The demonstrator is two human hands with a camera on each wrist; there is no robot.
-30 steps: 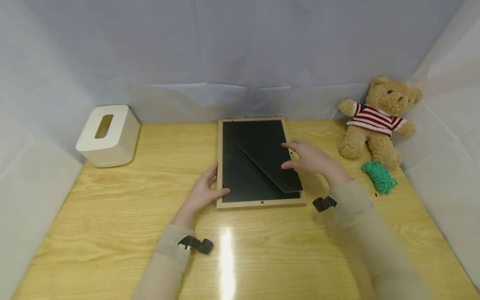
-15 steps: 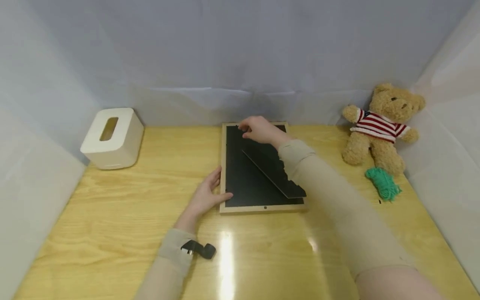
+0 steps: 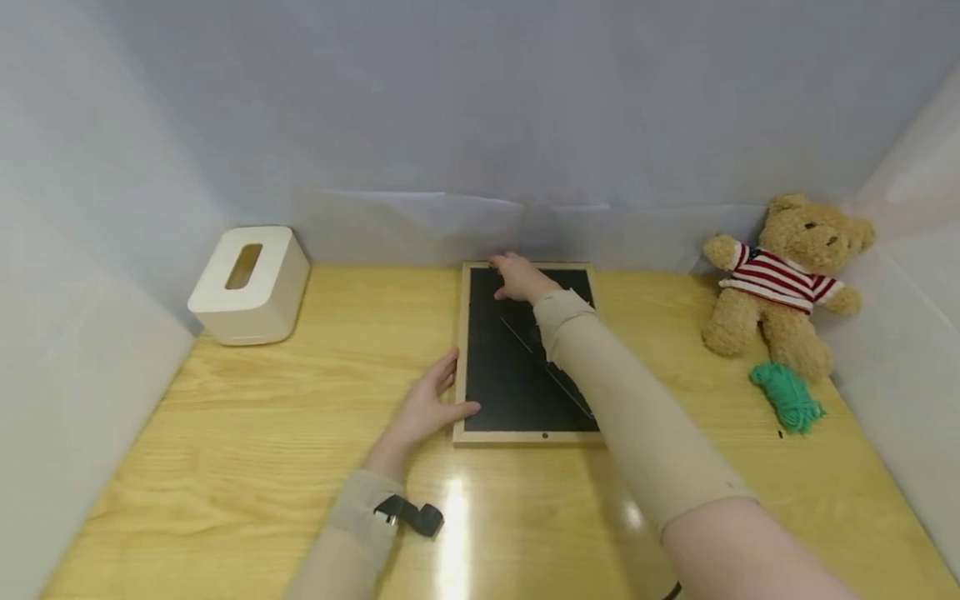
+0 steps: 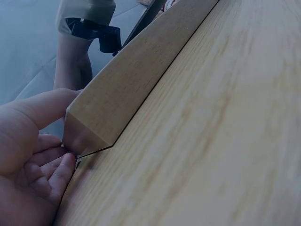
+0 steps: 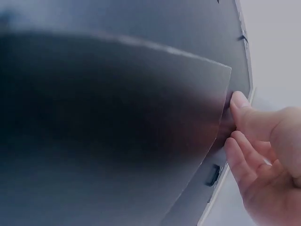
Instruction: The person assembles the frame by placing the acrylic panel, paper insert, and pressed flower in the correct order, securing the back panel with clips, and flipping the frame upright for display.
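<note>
A picture frame (image 3: 498,437) with a light wood border lies on the table, its black backing board (image 3: 491,375) facing up. From that backing a black stand flap (image 5: 141,117) rises at a slant, partly hidden by the right sleeve in the head view. My left hand (image 3: 427,408) grips the frame's near left side, thumb on top and fingers against the side. Across the frame reaches my right hand (image 3: 521,279), fingertips at the far edge near the left corner. In the right wrist view, its thumb and fingers touch the margin beside a small dark metal fitting (image 5: 213,175).
A white tissue box (image 3: 251,283) stands at the back left. At the right, a teddy bear (image 3: 780,275) in a striped shirt leans on the wall, with a green yarn bundle (image 3: 787,397) before it. A pale curtain (image 3: 375,225) hangs close behind the frame.
My right hand has moved from the frame's right side, over the stand flap, to the far left edge. My left hand keeps its hold. The head view has shifted slightly.
</note>
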